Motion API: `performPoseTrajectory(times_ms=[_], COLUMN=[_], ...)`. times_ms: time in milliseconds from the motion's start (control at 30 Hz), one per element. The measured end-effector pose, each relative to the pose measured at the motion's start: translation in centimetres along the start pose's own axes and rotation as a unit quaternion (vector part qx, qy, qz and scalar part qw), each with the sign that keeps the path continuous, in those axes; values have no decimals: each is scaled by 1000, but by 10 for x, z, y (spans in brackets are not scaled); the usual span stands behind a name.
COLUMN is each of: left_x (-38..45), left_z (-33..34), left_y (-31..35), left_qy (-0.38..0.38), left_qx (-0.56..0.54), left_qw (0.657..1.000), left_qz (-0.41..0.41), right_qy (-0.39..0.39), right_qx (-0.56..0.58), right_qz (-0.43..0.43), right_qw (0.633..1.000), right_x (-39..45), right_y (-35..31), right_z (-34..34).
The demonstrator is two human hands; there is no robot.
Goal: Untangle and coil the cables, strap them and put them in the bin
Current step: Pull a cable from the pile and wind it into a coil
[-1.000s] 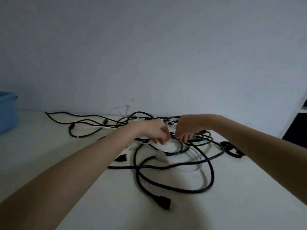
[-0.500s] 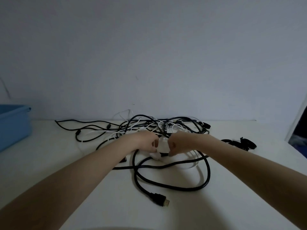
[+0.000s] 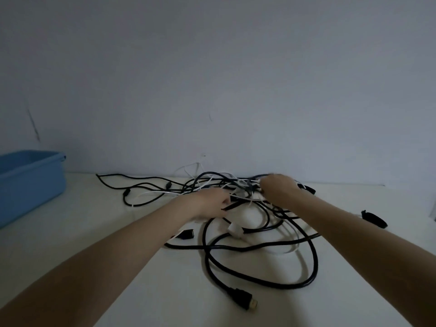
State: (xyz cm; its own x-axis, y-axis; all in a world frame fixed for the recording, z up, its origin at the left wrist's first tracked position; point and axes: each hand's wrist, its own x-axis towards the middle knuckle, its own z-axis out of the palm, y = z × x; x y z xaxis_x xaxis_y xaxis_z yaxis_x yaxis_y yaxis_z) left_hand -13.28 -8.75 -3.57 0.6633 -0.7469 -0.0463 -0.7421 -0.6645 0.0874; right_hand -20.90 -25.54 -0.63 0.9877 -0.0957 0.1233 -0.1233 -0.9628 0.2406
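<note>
Lay tangled on the tabletop (image 3: pixel 94 232) against the wall (image 3: pixel 212 79): cables (image 3: pixel 259 246), with the left hand (image 3: pixel 210 204) and right hand (image 3: pixel 278 188) in the heap's far part. Sat well left of the left fingers (image 3: pixel 224 199): bin (image 3: pixel 28 185). Lay right of the right hand: straps (image 3: pixel 374 219). Rested nearer than both hands: plug (image 3: pixel 243 300).

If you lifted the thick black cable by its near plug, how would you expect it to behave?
The thick black cable lies in broad loops, so it is probably springy. It crosses the tangle, so lifting the plug would likely drag neighbouring cables.
</note>
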Motion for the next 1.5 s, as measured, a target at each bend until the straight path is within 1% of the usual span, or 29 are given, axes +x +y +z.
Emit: performPoseTrajectory(times_ms=[67,133,200,267,333,367,400,467,500,567,633,667,700,733,767,833,867,933,1100,1167,1233,1267,1300,1333,1367,1400,1433,1467,1500], left_x=[4,8,12,13,10,9,8,5,5,2,-3,-7,-11,-14,-16,-18,-18,-17,-9,-8,-9,-11,-14,-15,-17,-16,-17,-18,-19], left_z=[-13,-37,-66,-93,-115,-121,-125,-122,-118,-111,-113,-116,-121,-126,-130,-137,-138,-137,-127,-126,-118,-111,-101,-87,-70,-53,-34,-19,-7], left_y=[8,19,29,32,27,23,17,7,4,2,6,10,14,18,22,29,32,34,36,38,38,39,39,38,38,37,35,34,33], left_qy=[93,215,332,414,452,449,432,372,344,319,365,407,446,468,466,394,350,313,287,304,344,351,324,255,152,35,-65,-129,-164], left_qx=[-62,-128,-212,-288,-356,-373,-376,-359,-360,-368,-305,-276,-260,-249,-234,-220,-229,-257,-258,-212,-125,-99,-81,-64,-42,-23,-14,-3,11], left_qw=[994,967,917,859,811,804,811,846,856,860,863,855,844,841,851,892,908,914,922,929,930,929,940,961,984,996,994,988,982], left_qz=[-7,-36,-60,-81,-105,-115,-120,-130,-138,-153,-168,-165,-145,-108,-66,-2,10,22,25,3,-44,-59,-73,-80,-85,-83,-87,-90,-96], right_qy=[96,208,312,396,449,466,481,488,479,431,367,345,331,320,314,315,314,300,212,232,263,263,248,219,179,133,88,60,47], right_qx=[-2,-6,-1,1,9,19,32,55,65,89,103,106,109,116,126,171,201,240,281,278,270,261,255,253,257,260,256,242,220], right_qz=[-8,-20,-20,-17,-20,-19,-18,-15,-17,-26,-34,-40,-48,-55,-57,-44,-36,-41,-78,-46,13,44,69,88,101,109,110,105,92], right_qw=[995,978,950,918,893,884,876,871,875,898,924,932,936,939,939,933,927,922,933,931,926,928,932,938,944,950,956,963,970], right_x=[7,17,24,28,29,28,27,24,23,22,22,22,22,22,21,20,18,15,8,9,12,13,15,17,18,19,18,18,19], right_y=[0,0,3,3,1,0,0,-2,-3,-5,-7,-7,-7,-6,-5,-2,-1,2,15,19,24,28,32,37,40,43,43,42,39], right_z=[-33,-68,-103,-131,-150,-154,-157,-155,-151,-143,-139,-138,-137,-136,-135,-136,-137,-137,-129,-126,-122,-119,-115,-109,-101,-93,-83,-74,-66])
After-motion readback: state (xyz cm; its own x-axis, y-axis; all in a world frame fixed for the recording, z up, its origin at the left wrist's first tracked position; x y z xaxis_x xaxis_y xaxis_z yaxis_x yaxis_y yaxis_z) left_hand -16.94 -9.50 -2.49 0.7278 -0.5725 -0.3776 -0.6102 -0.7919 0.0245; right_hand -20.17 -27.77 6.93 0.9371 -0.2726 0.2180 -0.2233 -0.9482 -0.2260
